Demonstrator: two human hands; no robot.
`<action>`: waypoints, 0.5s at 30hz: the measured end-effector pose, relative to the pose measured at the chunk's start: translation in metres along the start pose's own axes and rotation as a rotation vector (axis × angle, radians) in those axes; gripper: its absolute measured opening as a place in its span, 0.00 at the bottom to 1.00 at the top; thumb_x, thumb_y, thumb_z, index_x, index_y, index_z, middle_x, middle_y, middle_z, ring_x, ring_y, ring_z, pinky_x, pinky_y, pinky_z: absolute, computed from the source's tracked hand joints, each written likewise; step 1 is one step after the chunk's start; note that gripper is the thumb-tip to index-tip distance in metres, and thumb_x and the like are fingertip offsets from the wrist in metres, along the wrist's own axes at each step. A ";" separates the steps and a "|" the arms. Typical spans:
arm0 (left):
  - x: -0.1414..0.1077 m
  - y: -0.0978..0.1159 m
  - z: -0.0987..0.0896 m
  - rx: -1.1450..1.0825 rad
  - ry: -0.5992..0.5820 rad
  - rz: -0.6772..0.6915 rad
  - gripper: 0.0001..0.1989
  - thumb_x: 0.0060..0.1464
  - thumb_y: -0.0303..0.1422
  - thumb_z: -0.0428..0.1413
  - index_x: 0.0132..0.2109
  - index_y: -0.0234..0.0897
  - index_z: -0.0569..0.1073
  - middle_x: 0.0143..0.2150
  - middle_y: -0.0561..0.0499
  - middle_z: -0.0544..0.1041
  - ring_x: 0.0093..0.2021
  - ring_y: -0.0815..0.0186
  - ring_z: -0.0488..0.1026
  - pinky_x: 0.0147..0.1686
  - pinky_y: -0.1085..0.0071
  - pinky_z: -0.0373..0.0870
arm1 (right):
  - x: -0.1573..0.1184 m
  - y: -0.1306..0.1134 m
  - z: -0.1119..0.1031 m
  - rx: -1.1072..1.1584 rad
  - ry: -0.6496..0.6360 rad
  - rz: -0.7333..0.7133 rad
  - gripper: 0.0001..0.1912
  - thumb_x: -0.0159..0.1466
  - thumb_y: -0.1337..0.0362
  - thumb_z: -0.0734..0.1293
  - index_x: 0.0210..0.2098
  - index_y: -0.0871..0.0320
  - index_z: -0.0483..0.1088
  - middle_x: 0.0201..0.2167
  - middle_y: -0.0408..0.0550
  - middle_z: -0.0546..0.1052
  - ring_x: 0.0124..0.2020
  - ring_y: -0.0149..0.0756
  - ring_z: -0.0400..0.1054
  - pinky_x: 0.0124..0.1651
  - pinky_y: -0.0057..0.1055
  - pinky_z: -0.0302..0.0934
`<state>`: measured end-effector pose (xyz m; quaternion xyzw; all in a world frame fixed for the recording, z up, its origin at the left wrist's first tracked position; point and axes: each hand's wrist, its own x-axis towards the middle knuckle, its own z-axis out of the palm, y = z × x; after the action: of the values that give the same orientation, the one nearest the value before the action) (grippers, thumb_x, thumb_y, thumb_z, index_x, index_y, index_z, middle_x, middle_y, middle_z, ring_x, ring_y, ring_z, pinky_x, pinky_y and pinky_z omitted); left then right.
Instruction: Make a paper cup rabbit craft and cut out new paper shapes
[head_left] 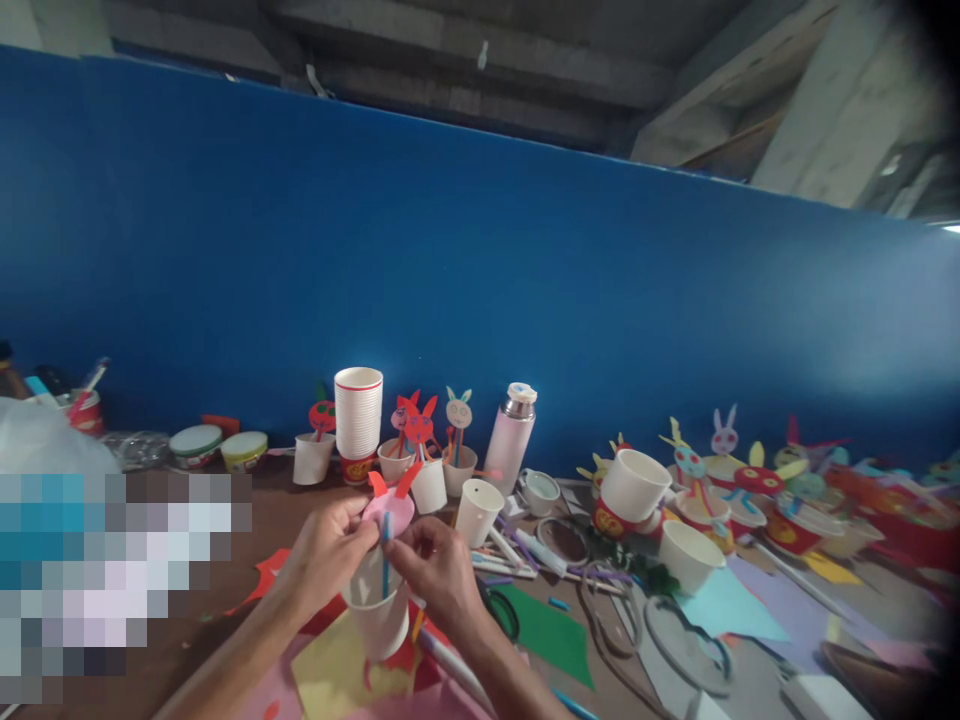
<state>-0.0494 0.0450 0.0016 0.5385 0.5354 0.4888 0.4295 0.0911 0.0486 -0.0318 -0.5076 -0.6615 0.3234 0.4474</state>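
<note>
A pink paper animal head (390, 511) with red ears stands upright over a white paper cup (379, 620). My left hand (339, 535) is closed on the left edge of the head, thumb toward me. A blue straw (386, 570) runs from the back of the head down into the cup mouth. With fingers closed at the straw's upper part, my right hand (435, 560) pinches it from the right. The cup rests on yellow and red paper (330, 670). The far face of the head is hidden from me.
Behind stand a cup stack (358, 415), finished paper animals in cups (430, 485) and a pink thermos (511, 440). Rightward lie pens, tape rolls (686, 640), green paper (551, 635) and more animal cups (701, 510). Two round tubs (245, 452) sit left. A blue partition (450, 250) closes the back.
</note>
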 end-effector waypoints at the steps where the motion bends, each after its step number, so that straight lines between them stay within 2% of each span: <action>1: 0.001 -0.001 0.000 -0.007 -0.012 -0.004 0.07 0.41 0.35 0.56 0.24 0.35 0.72 0.14 0.60 0.66 0.15 0.72 0.62 0.15 0.78 0.54 | 0.001 0.001 0.000 0.033 -0.020 0.024 0.09 0.54 0.61 0.67 0.22 0.61 0.70 0.18 0.40 0.68 0.22 0.28 0.60 0.26 0.22 0.51; 7: 0.001 0.006 0.002 -0.108 -0.083 -0.069 0.10 0.44 0.32 0.53 0.35 0.33 0.73 0.20 0.56 0.73 0.22 0.68 0.68 0.22 0.75 0.62 | 0.005 0.007 0.000 0.218 -0.111 0.101 0.11 0.54 0.60 0.67 0.23 0.63 0.69 0.18 0.41 0.68 0.21 0.27 0.59 0.24 0.22 0.51; 12: -0.002 0.011 0.002 -0.086 -0.035 -0.101 0.04 0.42 0.31 0.54 0.26 0.33 0.71 0.19 0.56 0.70 0.21 0.71 0.64 0.22 0.77 0.60 | 0.005 0.010 0.002 0.213 -0.112 0.087 0.10 0.53 0.61 0.66 0.21 0.62 0.67 0.17 0.40 0.66 0.21 0.27 0.57 0.23 0.22 0.49; 15: -0.002 0.012 0.001 -0.092 -0.034 -0.109 0.05 0.41 0.31 0.54 0.23 0.34 0.70 0.18 0.57 0.68 0.21 0.72 0.62 0.21 0.77 0.58 | 0.004 0.011 0.002 0.202 -0.109 0.073 0.11 0.53 0.61 0.65 0.19 0.61 0.64 0.16 0.39 0.62 0.20 0.26 0.55 0.22 0.21 0.47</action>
<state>-0.0462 0.0419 0.0126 0.4966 0.5337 0.4794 0.4887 0.0926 0.0556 -0.0410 -0.4654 -0.6300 0.4314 0.4477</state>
